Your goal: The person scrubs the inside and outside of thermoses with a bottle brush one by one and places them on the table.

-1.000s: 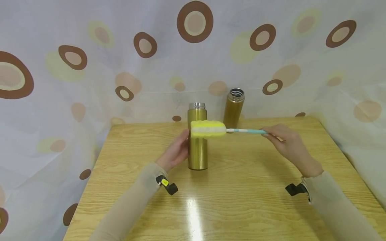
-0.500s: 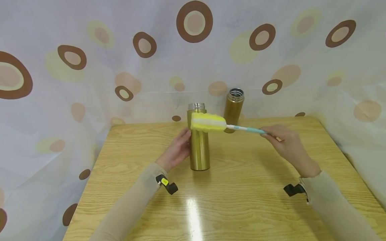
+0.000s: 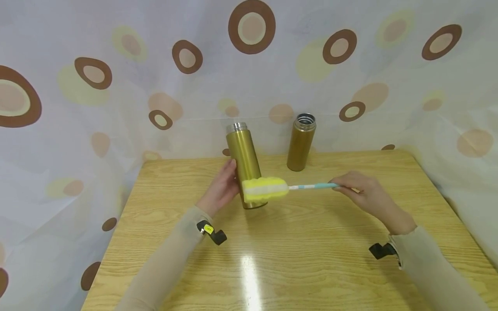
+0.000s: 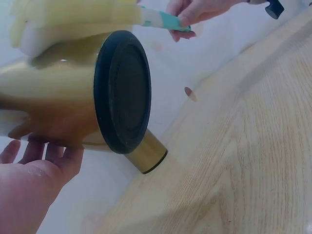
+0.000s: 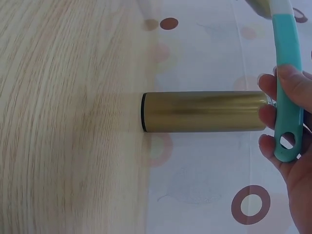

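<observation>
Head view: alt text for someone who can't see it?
A left hand holds a tilted, capless gold bottle; a right hand holds a yellow sponge brush in front of its lower part. Behind, a second gold bottle stands open on a wooden table.

Yellow tag (image 3: 209,229), print seemingly unreadable
</observation>
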`<state>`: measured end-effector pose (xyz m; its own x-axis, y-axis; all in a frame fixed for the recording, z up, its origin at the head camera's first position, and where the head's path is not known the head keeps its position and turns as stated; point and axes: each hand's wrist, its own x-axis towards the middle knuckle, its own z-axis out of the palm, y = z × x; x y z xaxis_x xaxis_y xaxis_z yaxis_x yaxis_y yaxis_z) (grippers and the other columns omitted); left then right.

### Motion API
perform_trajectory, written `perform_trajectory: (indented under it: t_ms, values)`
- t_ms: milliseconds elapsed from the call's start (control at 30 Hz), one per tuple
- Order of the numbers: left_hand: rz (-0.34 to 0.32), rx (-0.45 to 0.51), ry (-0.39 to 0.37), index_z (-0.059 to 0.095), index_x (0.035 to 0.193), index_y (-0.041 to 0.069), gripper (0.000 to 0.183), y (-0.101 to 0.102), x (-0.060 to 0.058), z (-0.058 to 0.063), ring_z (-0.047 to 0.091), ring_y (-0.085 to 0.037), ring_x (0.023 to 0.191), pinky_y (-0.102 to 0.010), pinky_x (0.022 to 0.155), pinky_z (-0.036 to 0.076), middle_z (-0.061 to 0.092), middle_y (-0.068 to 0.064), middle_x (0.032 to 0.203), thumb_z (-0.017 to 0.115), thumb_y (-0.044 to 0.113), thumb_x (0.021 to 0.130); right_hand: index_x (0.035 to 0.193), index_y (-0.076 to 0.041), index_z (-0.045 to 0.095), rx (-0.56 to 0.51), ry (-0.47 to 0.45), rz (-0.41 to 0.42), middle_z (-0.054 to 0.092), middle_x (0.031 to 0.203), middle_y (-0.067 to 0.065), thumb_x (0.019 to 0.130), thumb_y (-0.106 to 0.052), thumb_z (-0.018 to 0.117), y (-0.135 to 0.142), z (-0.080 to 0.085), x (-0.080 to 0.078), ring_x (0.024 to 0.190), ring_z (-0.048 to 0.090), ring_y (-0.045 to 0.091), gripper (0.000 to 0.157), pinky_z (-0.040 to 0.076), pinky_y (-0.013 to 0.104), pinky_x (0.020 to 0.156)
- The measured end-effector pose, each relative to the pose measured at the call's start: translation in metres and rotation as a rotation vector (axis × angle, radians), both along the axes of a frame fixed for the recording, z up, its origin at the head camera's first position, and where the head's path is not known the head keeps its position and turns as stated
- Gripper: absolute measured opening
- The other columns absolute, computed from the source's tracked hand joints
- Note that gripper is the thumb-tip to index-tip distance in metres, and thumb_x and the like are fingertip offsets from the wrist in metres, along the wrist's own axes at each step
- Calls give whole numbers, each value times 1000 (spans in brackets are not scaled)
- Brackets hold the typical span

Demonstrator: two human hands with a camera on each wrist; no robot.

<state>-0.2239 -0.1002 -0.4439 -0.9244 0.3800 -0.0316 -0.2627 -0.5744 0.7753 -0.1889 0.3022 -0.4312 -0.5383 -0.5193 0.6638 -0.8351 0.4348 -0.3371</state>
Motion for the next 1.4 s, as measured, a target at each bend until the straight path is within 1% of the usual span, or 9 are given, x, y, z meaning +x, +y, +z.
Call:
perform_trajectory:
  t_ms: [100,400,500,733,833,967,1067,1200,1400]
  values:
    - [3,2,2,55,138,22,76,-2,-1,2,61,-19,116,-34,100,53,65,-2,125,84,53,75,107,-3,79,-6,-17,40,76,97,4,103,-36,59,2,0,0,87,66,7,38,48,12,75]
    - [10,3,36,59,133,17,61,-8,-3,3,59,-19,119,-34,103,51,64,-2,126,79,51,87,106,-3,79,-1,-43,112,76,103,5,102,-28,63,7,-3,-1,95,68,10,29,51,11,82]
    - [36,18,22,60,131,17,55,-11,-4,4,59,-19,117,-34,101,51,64,-3,125,77,49,89,107,-4,79,5,-55,106,77,102,5,96,-13,73,7,-3,0,96,68,6,15,50,10,83]
    - [49,27,30,58,134,18,37,-16,-9,10,57,-19,120,-34,102,51,62,-2,128,60,41,105,107,-7,80,60,-45,66,76,102,3,88,-4,79,8,-3,2,93,67,6,20,49,10,81]
    - [36,36,50,57,134,17,45,-17,-10,11,57,-19,120,-34,102,50,62,-1,128,68,43,98,109,-5,79,80,-47,48,76,101,4,94,-12,75,8,-3,2,88,67,9,17,49,11,76]
    - [40,24,45,56,131,15,66,-16,-10,10,60,-16,114,-32,99,51,64,0,121,85,46,79,110,-3,79,95,-29,-2,77,99,4,98,-23,69,7,-3,2,84,68,12,25,50,12,74]
    - [56,6,29,55,130,15,77,-15,-9,10,62,-15,110,-31,98,51,66,2,117,90,46,69,109,-3,79,103,-33,-41,77,97,4,91,-11,77,7,-1,2,82,69,12,19,50,13,72]
    - [76,-5,23,55,130,15,81,-14,-10,10,62,-14,111,-31,99,50,66,2,118,92,48,65,108,-7,79,115,-67,-96,78,95,2,74,10,84,4,2,4,82,69,7,38,50,12,70]
    - [84,-33,26,52,138,11,91,-11,-10,4,61,-16,115,-32,102,50,64,1,122,91,51,66,107,-9,80,123,-89,-116,78,96,-1,72,13,84,-5,4,4,84,68,8,42,50,12,73]
